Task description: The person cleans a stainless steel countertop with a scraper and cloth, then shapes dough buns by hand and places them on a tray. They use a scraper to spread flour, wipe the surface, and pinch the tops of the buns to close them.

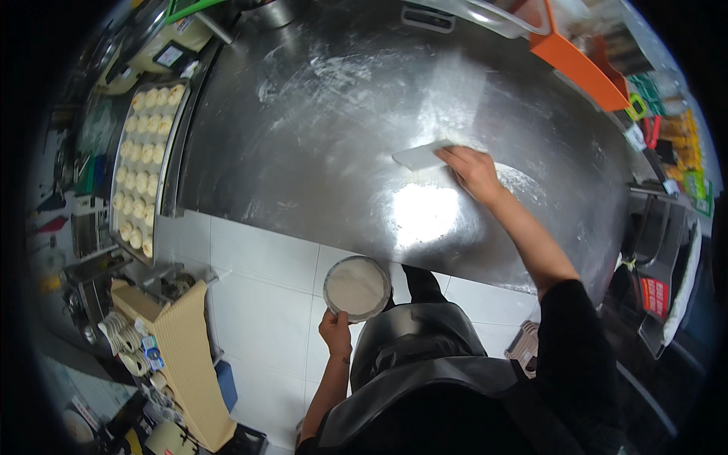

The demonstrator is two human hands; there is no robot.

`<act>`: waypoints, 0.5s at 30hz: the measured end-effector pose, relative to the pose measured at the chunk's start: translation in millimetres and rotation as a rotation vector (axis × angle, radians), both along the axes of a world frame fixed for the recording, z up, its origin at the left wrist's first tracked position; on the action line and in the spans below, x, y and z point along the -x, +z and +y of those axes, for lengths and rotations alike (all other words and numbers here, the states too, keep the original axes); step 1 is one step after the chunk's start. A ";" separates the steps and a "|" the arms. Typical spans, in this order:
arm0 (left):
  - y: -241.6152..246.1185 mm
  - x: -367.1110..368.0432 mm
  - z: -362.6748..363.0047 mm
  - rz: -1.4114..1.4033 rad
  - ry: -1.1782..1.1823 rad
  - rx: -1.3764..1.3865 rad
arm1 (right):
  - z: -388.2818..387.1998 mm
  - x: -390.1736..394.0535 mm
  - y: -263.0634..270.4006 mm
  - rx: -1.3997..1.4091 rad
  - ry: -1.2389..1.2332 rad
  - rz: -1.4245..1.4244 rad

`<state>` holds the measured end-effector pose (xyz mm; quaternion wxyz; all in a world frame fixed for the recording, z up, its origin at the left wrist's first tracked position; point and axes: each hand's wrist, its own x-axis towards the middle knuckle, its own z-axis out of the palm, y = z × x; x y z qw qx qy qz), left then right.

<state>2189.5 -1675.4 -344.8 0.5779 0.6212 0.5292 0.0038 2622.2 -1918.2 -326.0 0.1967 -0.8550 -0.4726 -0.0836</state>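
Observation:
In my right hand is a flat, pale dough scraper, its blade lying against the steel worktop. Streaks of white flour mark the metal beside that hand and farther back. My left hand grips the rim of a round bowl below the worktop's front edge, over the floor. Pale flour-like powder fills much of the bowl.
At the left stands a metal tray with rows of small pale buns. An orange box and a clear container sit along the back right. A beige ribbed organizer stands low on the left, above white floor tiles.

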 end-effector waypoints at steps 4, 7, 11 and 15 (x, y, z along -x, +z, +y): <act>-5.8 -8.9 0.9 -0.071 0.053 0.071 | -104.5 13.8 30.8 0.013 -0.829 -0.144; -6.2 -13.1 6.5 -0.071 0.012 0.101 | -191.9 13.4 38.6 0.341 -1.377 -0.181; -2.6 -13.1 13.0 -0.107 -0.030 0.153 | -181.6 43.2 9.3 0.263 -1.384 0.041; -2.3 -14.5 24.2 -0.088 -0.152 0.099 | -33.4 76.6 -25.7 0.160 -0.896 -0.068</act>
